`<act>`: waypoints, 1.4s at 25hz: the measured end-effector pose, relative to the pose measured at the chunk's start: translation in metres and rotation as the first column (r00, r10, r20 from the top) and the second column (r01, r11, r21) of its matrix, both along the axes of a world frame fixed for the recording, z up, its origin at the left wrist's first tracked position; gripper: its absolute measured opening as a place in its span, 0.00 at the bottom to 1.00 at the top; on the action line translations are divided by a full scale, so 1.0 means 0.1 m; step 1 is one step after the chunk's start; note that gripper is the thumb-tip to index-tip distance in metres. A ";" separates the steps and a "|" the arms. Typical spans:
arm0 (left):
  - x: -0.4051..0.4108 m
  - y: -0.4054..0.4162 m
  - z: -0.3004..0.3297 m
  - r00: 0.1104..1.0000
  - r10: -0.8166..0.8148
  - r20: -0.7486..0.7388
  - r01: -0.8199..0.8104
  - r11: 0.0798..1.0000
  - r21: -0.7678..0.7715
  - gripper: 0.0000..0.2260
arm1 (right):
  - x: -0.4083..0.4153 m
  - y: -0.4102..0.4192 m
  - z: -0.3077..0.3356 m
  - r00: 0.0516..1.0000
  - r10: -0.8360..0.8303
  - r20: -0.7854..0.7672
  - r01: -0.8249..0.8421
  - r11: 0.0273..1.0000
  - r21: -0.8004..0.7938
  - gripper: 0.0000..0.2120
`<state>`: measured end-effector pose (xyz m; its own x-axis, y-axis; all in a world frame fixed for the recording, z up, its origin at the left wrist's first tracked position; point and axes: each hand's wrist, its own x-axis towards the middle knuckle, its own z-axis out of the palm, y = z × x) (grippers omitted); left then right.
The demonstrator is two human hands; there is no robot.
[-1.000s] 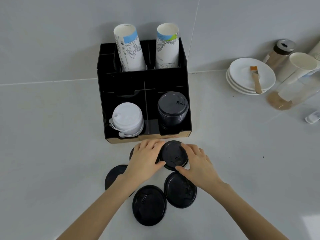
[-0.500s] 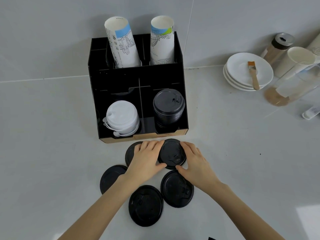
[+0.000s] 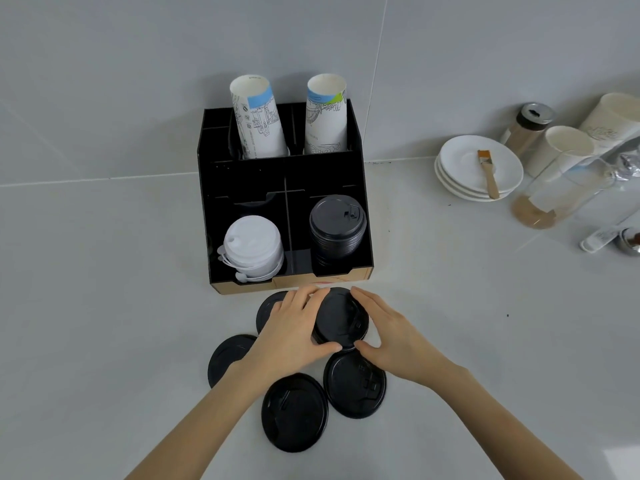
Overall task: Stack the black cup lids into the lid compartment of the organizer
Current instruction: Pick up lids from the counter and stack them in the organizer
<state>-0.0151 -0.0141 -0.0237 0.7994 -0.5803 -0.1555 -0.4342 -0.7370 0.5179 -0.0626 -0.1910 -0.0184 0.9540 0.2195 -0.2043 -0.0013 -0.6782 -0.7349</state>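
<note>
While both forearms reach in from the near edge, two black lids lie nearest on the counter point(image 3: 104, 306): one point(image 3: 294, 412) in front, one point(image 3: 355, 386) just right of it, their rims touching or overlapping. A third point(image 3: 227, 356) lies to the left, partly under the left wrist. A fourth point(image 3: 268, 306) shows only as an arc beyond the left hand point(image 3: 294, 330).

Between the hands sits a held lid point(image 3: 339, 318), possibly a short stack; its side is hidden, so I cannot tell how many. The left hand curls round its left side, thumb on the near rim, fingers over the far edge. The right hand point(image 3: 388, 334) mirrors this on the right side. Both hands are half closed around it, just in front of the organizer point(image 3: 242, 178).

That makes four loose lids on the counter plus whatever is being held.

Inside the black organizer, the front right compartment holds a black stack point(image 3: 337, 226); its number cannot be counted. The front left compartment holds a white stack point(image 3: 252, 247). Behind stand two columns of printed paper cups, one point(image 3: 258, 123) left with a blue band, one point(image 3: 325, 116) right with blue and green. Their print is too small to read.

Farther right lie three stacked saucers point(image 3: 460, 161) with one brush point(image 3: 488, 174) on top, a shaker point(image 3: 526, 129), more cups point(image 3: 561, 150) and a clear glass point(image 3: 557, 195). No writing there is legible.
</note>
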 end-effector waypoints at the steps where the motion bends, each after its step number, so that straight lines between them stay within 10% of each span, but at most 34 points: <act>1: -0.01 0.01 0.03 1.000 0.023 0.016 -0.022 0.999 -0.036 0.36 | 0.00 0.01 0.03 1.000 -0.004 0.024 0.004 1.000 0.004 0.33; 11: 0.02 -0.01 0.27 0.960 0.274 0.056 -0.255 0.940 -0.227 0.33 | 0.01 0.13 0.22 0.960 -0.185 0.210 0.181 0.983 0.040 0.32; 35: 0.96 -0.30 0.50 0.952 0.287 0.107 -0.262 0.944 -0.203 0.34 | 1.00 -0.21 0.59 0.930 -0.213 0.300 0.219 0.976 0.013 0.23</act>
